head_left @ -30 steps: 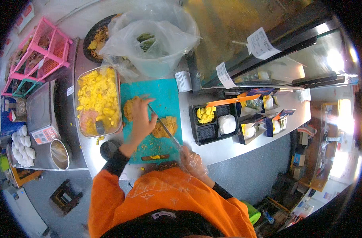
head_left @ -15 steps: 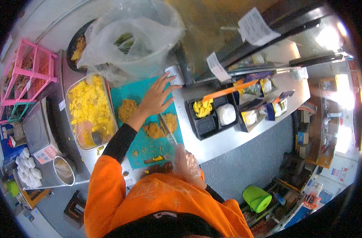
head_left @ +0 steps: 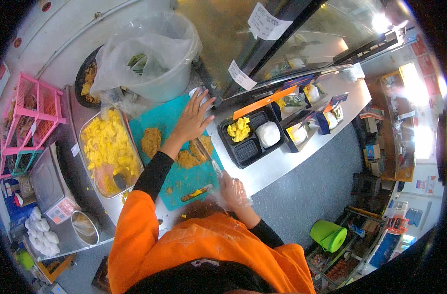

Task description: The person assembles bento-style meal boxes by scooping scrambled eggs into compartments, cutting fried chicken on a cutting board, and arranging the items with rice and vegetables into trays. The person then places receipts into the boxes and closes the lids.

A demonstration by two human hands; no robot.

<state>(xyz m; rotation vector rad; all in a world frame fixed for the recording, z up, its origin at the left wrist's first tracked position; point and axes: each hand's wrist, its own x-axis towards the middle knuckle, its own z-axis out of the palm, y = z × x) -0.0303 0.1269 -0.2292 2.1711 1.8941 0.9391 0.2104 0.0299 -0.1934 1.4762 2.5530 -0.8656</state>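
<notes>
Right hand, gloved, is closed around the knife; blade lies between pieces of the cut patty on the board. Cut appears through. Left hand, over the whole patty a second ago, now spreads, apparently unladen, by the white cylinder.

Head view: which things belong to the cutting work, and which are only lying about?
In the work, I judge:
- right hand, gripping the knife
- left hand, fingers spread
- browned food pieces
- teal board
- probably black compartment tray

Seemingly just lying about:
- pink rack
- kitchen scale
- green bucket
</notes>
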